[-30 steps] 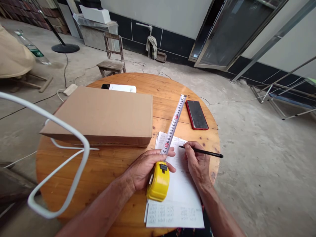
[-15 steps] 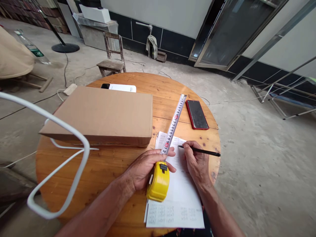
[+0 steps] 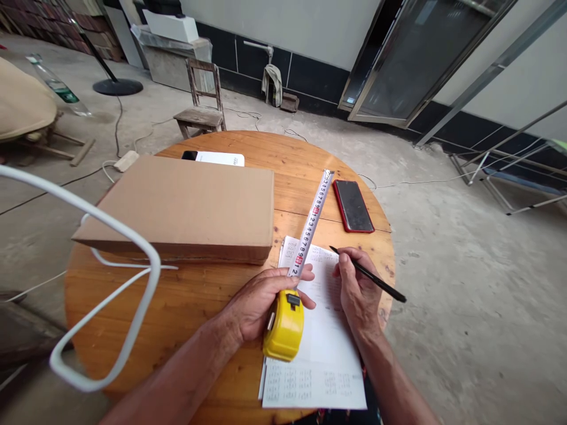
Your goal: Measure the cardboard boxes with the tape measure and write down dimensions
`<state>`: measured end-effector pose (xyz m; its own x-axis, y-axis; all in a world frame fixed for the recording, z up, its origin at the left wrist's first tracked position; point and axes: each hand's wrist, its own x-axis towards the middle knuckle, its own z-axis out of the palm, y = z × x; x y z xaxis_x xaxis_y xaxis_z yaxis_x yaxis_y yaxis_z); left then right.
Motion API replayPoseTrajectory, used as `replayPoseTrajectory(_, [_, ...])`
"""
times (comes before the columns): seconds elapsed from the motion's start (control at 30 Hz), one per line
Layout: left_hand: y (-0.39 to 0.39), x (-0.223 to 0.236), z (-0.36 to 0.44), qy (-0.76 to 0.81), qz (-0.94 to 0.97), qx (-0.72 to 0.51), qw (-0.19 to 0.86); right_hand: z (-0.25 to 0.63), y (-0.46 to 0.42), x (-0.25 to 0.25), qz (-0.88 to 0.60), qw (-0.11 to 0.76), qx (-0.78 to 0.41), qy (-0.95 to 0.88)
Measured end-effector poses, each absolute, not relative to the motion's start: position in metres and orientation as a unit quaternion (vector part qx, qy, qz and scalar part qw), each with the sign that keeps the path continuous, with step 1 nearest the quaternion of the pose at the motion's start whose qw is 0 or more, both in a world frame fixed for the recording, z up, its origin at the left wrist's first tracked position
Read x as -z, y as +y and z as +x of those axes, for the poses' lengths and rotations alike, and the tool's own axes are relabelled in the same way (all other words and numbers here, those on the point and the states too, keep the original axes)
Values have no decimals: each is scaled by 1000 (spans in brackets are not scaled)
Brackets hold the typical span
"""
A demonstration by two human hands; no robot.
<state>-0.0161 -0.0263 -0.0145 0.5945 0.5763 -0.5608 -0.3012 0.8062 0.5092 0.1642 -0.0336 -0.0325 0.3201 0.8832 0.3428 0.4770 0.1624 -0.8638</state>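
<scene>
My left hand (image 3: 261, 298) is closed round a yellow tape measure (image 3: 286, 327), thumb on its blade near the mouth. The white blade (image 3: 312, 218) is drawn out and slants away over the table, its end hook near the phone. In my right hand (image 3: 361, 289) a black pen (image 3: 381, 284) is pinched, tip pointing up and left over the paper's top right part. Sheets of paper (image 3: 323, 354) with handwritten figures lie beneath both hands; the tape and my hands cover part of the writing.
A closed cardboard box (image 3: 186, 203) fills the left of the round wooden table (image 3: 212, 307). A red-cased phone (image 3: 353, 205) lies at the right, a white device (image 3: 220, 159) behind the box. A white bent tube (image 3: 153, 254) crosses the left foreground. A wooden chair (image 3: 201, 115) stands beyond.
My right hand has shifted slightly right, and the pen has turned, its back end lower and its tip further up and right. The left hand and tape measure stay put.
</scene>
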Motion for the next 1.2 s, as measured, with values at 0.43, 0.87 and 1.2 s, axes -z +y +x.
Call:
replayPoseTrajectory(0.43, [-29, 17, -17, 369, 203, -263, 868, 184, -1, 5, -552, 273, -43, -787])
replayPoseTrajectory(0.87, [-30, 11, -15, 368, 209, -282, 861, 203, 29, -11, -494, 71, 80, -863])
replayPoseTrajectory(1.2, [-32, 10, -15, 380, 207, -279, 858, 213, -66, 20, -681, 223, -34, -696])
